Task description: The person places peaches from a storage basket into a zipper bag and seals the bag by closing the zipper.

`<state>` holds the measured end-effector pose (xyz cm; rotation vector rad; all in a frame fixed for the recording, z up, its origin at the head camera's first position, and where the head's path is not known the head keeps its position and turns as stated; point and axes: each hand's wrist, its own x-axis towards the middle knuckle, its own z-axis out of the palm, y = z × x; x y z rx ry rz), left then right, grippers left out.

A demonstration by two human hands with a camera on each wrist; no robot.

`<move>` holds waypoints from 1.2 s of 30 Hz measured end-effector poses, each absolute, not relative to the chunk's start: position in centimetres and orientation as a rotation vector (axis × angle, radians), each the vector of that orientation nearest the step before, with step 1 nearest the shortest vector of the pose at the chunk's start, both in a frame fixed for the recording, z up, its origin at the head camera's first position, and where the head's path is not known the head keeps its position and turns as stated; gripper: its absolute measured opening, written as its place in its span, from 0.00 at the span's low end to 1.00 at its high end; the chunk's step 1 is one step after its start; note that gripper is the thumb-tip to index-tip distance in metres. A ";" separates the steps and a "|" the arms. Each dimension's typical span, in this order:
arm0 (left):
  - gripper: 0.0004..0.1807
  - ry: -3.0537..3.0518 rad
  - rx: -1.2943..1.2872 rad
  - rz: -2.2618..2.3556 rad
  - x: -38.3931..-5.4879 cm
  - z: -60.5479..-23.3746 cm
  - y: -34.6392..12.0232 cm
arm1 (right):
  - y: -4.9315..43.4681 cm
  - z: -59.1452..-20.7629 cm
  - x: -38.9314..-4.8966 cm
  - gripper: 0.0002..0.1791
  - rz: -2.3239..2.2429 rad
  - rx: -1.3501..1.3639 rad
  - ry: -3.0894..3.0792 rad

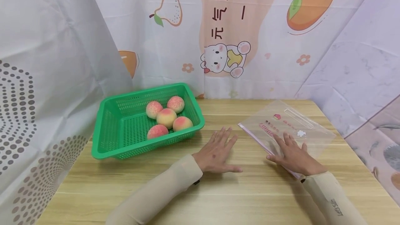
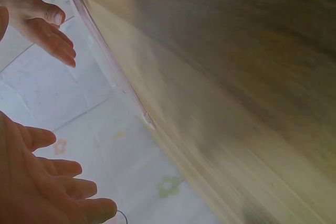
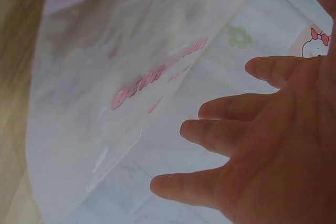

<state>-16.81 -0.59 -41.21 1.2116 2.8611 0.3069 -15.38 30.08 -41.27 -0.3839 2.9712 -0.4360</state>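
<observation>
My left hand hovers palm down over the middle of the table, fingers spread, holding nothing. To the right, my right hand is above the near part of a clear zip bag, its fingers also spread and relaxed. The bag lies flat, with a pink zip edge facing left and small pink prints; in the right wrist view the bag shows beneath the straight fingers. Left of my left hand stands a green plastic basket with several peaches grouped at its right side.
The wooden table runs up to a printed curtain at the back. More patterned cloth hangs along the left side, and a marbled sheet closes off the right.
</observation>
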 end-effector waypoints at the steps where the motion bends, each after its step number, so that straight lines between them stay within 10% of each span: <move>1: 0.58 2.863 1.213 0.305 -16.9 -41.2 -0.5 | 30.1 -41.3 -15.4 0.53 -0.433 -0.381 2.972; 36: 0.58 2.840 1.207 0.288 -17.3 -41.4 0.7 | 30.2 -42.2 -16.1 0.45 -0.472 -0.390 2.950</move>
